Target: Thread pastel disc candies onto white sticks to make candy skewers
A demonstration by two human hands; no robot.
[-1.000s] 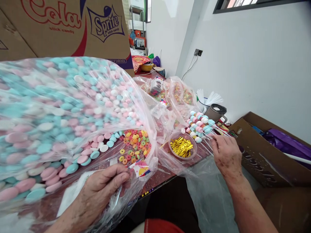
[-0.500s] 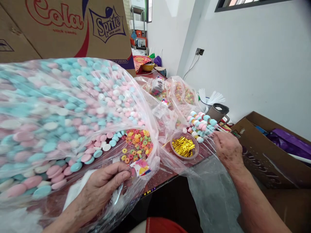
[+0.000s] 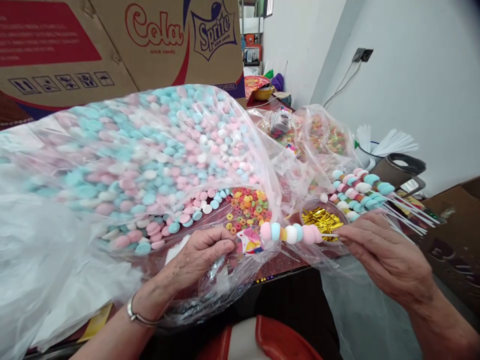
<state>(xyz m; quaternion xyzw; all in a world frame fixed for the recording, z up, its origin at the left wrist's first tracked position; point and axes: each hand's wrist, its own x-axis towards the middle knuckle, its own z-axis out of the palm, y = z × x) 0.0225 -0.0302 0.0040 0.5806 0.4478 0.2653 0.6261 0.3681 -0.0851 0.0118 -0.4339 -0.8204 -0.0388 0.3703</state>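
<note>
My left hand point(image 3: 204, 255) pinches a small clear bag with a printed, colourful top point(image 3: 250, 241) between thumb and fingers. From the right, my right hand point(image 3: 386, 252) grips the white stick of a candy skewer point(image 3: 290, 233), held level with its tip at the bag's printed end; whether the tip is inside I cannot tell. Pink, blue and white sweets with an orange ring are threaded on it. Behind my right hand lies a pile of similar skewers point(image 3: 363, 189). A round tub holds gold twist ties point(image 3: 322, 219). Loose ring candies point(image 3: 247, 206) lie beyond my left hand.
A large clear bag of pastel sweets point(image 3: 150, 150) covers the table's left, before a printed carton point(image 3: 157, 55). More bagged ring candies point(image 3: 326, 132) lie behind. A dark mug point(image 3: 403, 167) and white sticks point(image 3: 395, 142) stand at right, near an open carton point(image 3: 453, 215).
My right hand has taken one skewer from the pile and brought it left to the small bag in my left hand. The view has turned left.
</note>
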